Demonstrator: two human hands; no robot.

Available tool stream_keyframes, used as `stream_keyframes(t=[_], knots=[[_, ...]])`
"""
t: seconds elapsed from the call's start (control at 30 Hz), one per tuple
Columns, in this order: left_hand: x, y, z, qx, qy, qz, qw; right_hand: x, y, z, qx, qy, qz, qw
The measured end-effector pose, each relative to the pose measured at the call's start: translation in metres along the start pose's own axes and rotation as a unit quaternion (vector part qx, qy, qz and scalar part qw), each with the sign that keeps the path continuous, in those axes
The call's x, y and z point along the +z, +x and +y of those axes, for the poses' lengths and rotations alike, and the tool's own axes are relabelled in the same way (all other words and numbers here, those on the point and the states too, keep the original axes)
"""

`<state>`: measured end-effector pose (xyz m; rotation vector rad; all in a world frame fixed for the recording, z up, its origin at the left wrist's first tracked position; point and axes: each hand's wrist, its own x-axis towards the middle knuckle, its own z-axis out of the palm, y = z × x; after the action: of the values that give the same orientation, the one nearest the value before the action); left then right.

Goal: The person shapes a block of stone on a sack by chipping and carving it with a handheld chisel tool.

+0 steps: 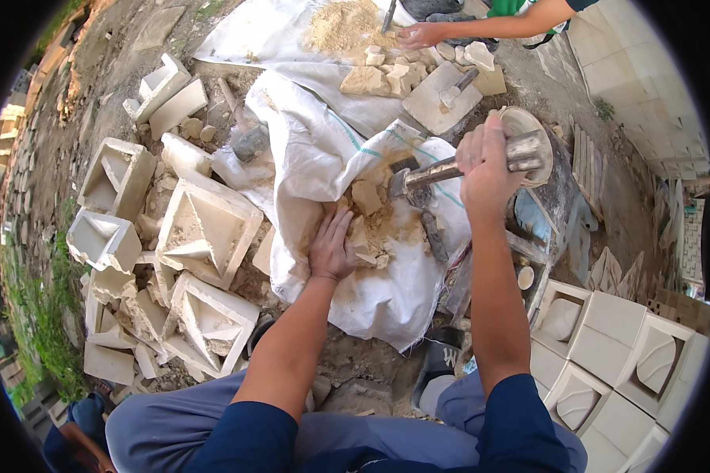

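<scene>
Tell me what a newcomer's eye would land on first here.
First, the right hand gripping a hammer raised over pale stone chunks on a white sack at centre, while the left hand rests on the rubble. Hollow cast blocks crowd the left, and another person's hand works at the top.

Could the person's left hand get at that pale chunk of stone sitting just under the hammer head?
Probably yes. The left hand already rests on the crumbled pale rubble on the white woven sack, and the pale stone chunk lies just beyond its fingers with nothing between. The metal hammer in the right hand hovers close, though.
</scene>
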<state>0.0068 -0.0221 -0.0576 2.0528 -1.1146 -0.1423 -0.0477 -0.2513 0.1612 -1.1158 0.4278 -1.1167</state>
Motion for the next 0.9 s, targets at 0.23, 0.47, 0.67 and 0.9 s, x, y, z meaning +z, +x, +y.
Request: stream_keyframes(t=[0.23,0.47,0.67,0.9], knots=[[0.003,0.001,0.003,0.005,-0.001,-0.008,1.000,-0.012,-0.006,-0.001,0.004,-0.042,-0.043,0.998],[-0.001,0.002,0.003,0.005,-0.004,0.000,1.000,-0.017,-0.011,-0.013,0.029,0.070,-0.129,0.989],[-0.004,0.002,0.003,-0.003,-0.002,0.005,1.000,-0.014,-0.006,-0.043,0.032,0.058,-0.239,0.969],[0.000,-0.003,-0.005,-0.008,0.017,-0.011,1.000,-0.012,0.009,-0.037,0.100,0.061,-0.255,0.960]])
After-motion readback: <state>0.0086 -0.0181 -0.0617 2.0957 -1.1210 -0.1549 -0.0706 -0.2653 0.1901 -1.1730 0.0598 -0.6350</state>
